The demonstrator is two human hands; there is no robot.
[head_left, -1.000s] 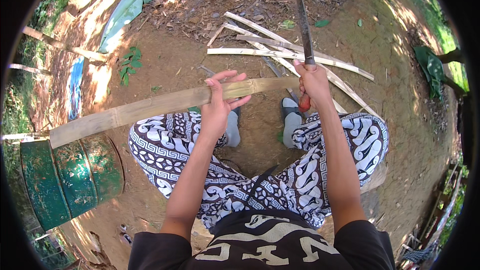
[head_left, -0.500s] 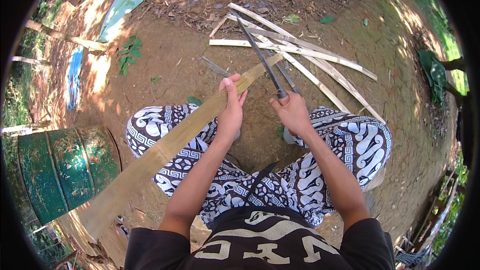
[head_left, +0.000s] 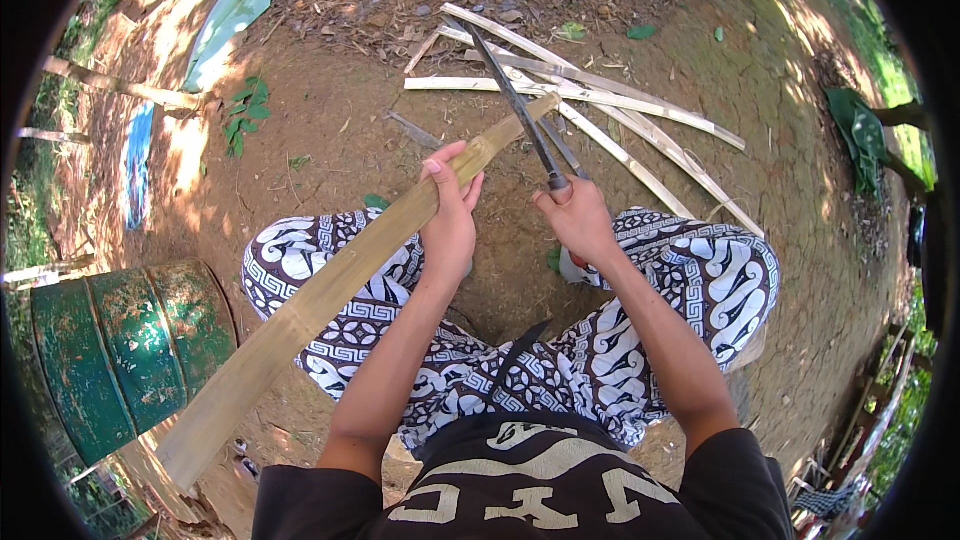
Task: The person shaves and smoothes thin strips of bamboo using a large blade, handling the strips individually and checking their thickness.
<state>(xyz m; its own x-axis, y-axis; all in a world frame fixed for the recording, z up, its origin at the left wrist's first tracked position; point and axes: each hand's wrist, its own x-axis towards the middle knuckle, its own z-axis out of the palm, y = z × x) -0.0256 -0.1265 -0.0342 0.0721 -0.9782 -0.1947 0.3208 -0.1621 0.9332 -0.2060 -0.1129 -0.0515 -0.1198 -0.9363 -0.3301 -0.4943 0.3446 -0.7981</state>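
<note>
A long split bamboo slat (head_left: 320,305) slants from the lower left up to the middle, its narrow far end near the blade. My left hand (head_left: 450,215) is closed around it close to that far end. My right hand (head_left: 580,220) grips the dark handle of a machete (head_left: 520,110), whose long blade points away and slightly left. The blade crosses the slat's tip; whether they touch I cannot tell. Just beyond, several pale bamboo strips (head_left: 600,95) lie crossed on the ground, partly hidden behind the blade.
A rusty green drum (head_left: 130,350) lies at the left. Far left are a large banana leaf (head_left: 235,15), wooden poles (head_left: 120,80) and a blue strip (head_left: 137,165). My patterned trouser knees (head_left: 690,290) flank the work. Small leafy sprigs (head_left: 245,115) lie on the dirt.
The view has shifted slightly, so the ground and strips appear a little farther left. Both hands keep their grip, and the slat and machete hold nearly the same pose.
</note>
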